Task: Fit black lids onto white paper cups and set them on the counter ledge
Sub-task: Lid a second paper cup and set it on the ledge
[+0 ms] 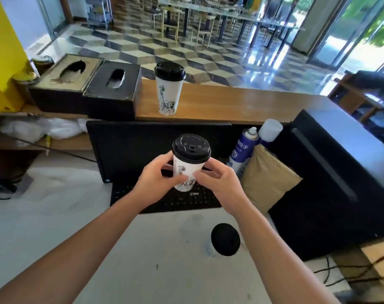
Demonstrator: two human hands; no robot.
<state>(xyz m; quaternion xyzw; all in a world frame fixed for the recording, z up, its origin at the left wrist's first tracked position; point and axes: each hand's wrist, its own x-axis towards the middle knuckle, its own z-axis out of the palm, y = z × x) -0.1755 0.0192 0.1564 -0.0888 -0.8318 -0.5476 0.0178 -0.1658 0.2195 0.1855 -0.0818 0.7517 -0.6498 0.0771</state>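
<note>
A white paper cup (pixel 184 172) with a black drawing and a black lid (pixel 191 148) on top is held upright in the air above a black keyboard (pixel 164 199). My left hand (pixel 158 183) grips its side from the left, and my right hand (pixel 219 183) grips it from the right. A second lidded white cup (pixel 168 93) stands upright on the wooden counter ledge (pixel 241 106). Another black lid (pixel 225 239) lies on the grey worktop (pixel 55 216) near my right forearm.
Two black tissue boxes (pixel 85 88) sit on the ledge left of the standing cup. A black monitor (pixel 142 141) stands behind the keyboard. A blue spray can (pixel 243 145), a tan padded envelope (pixel 267 181) and a large black device (pixel 331 172) crowd the right side.
</note>
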